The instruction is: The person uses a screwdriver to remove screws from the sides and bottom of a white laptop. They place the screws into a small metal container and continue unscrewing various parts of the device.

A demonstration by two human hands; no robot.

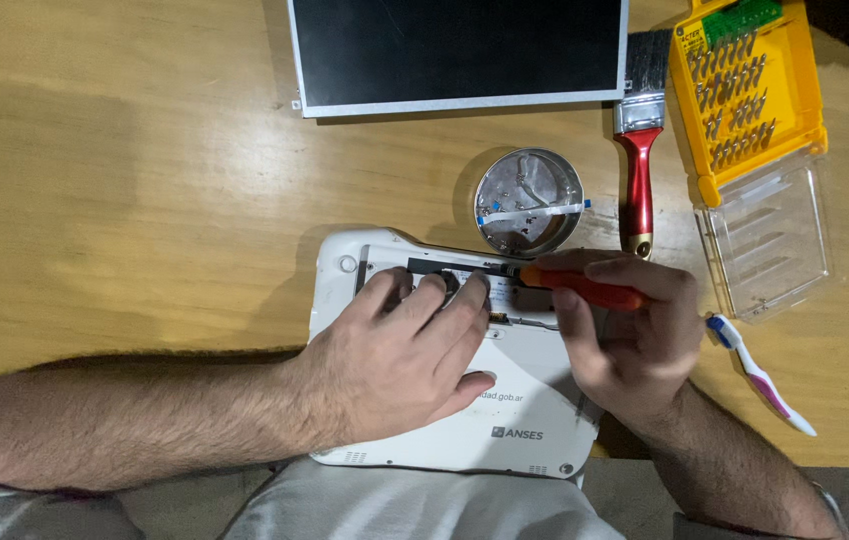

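Left hand (400, 355): nearest the camera, palm down, fingers spread flat on white laptop base (535, 410), fingertips at its open compartment; forearm in from the left along the near table edge.
Right hand (635, 335): fingers curled around orange-handled screwdriver (585, 290), held nearly level, tip pointing left into the dark compartment (445, 270) near the base's far edge.
White laptop base: underside up, at the near edge of wooden table (125, 180), slightly overhanging toward the lap; partly hidden under both hands.
Round metal tin (529, 201): just beyond the base, small parts and a flat ribbon strip inside.
Paintbrush (642, 130): red handle, right of the tin, bristles toward the far edge.
Yellow bit case (745, 90): far right corner, clear lid (770, 240) folded open toward the near side.
Toothbrush (760, 375): right of the right hand, near the right edge.
Screen panel (460, 50): dark, flat along the far edge.
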